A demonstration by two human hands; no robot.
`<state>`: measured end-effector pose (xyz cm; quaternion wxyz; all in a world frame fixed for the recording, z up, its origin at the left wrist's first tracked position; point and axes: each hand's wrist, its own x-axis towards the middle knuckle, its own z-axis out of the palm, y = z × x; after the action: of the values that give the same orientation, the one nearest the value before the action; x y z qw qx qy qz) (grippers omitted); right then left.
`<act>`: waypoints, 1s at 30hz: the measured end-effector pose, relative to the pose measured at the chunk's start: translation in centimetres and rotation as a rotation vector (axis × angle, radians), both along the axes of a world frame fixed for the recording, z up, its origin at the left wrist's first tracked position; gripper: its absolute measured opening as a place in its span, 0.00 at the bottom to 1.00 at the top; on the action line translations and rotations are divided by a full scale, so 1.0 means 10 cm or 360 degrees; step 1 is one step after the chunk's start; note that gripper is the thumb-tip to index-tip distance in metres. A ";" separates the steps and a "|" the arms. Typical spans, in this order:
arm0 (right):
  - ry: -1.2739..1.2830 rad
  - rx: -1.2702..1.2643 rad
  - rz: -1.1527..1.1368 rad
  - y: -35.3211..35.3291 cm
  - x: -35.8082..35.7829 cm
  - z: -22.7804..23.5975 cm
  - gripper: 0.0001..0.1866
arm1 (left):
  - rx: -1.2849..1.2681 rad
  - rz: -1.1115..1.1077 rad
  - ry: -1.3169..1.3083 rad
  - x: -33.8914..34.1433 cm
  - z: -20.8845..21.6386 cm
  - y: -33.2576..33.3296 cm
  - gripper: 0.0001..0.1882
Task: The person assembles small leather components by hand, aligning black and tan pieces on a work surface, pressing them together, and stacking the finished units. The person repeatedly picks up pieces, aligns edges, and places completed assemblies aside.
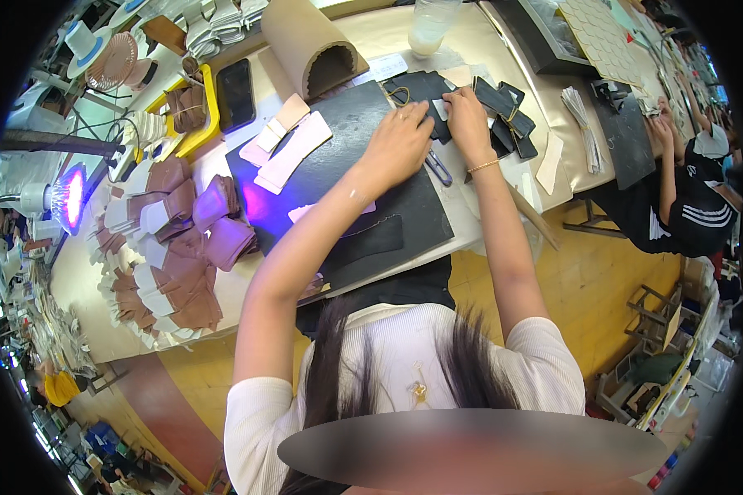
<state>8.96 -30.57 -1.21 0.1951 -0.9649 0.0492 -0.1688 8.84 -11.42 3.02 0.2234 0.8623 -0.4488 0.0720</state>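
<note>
Both hands meet at the stack of flat black pieces (421,86), which look like leather, at the far edge of the black board (347,124). My left hand (398,142) has its fingers bent and closed on the edge of a black piece. My right hand (467,124) pinches the same piece from the other side, beside a small pale patch; its fingertips are partly hidden. Below the hands lies a dark metal tool with a looped handle (438,167). To the right sit black strips tied in a bundle (512,115). Pink strips (293,153) rest on the board's left part.
Stacks of brown and white pieces (169,256) cover the table's left side, near a glowing lamp (68,198). A yellow tray (202,124), a phone (236,95), a curved brown sheet (314,45) and a plastic cup (429,29) stand behind. Another person (693,190) sits at right.
</note>
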 end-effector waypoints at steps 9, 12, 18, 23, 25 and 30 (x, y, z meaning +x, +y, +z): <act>0.0112 -0.0123 0.0127 -0.04 0.07 0.15 0.09 | 0.0468 -0.0037 0.0026 0.46 -0.29 -0.29 0.19; 0.0159 -0.0078 0.0230 -0.07 0.04 0.22 0.09 | 0.0446 -0.0075 -0.0017 0.47 -0.33 -0.25 0.18; 0.0289 -0.0248 0.0346 -0.11 0.14 0.31 0.07 | 0.0542 -0.0080 -0.0069 0.47 -0.41 -0.29 0.19; 0.0328 -0.0527 0.0620 -0.20 0.36 0.29 0.05 | 0.0469 -0.0075 -0.0094 0.46 -0.41 -0.29 0.18; 0.0345 -0.0588 0.0721 -0.24 0.42 0.27 0.04 | 0.0366 -0.0073 -0.0065 0.46 -0.39 -0.27 0.15; 0.0356 -0.0609 0.0782 -0.24 0.45 0.28 0.04 | 0.0465 -0.0094 -0.0023 0.51 -0.35 -0.25 0.18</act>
<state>13.46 -32.99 1.59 0.0387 -0.9796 -0.1966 -0.0159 13.99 -13.90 -0.51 0.0941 0.8715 -0.4812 0.0056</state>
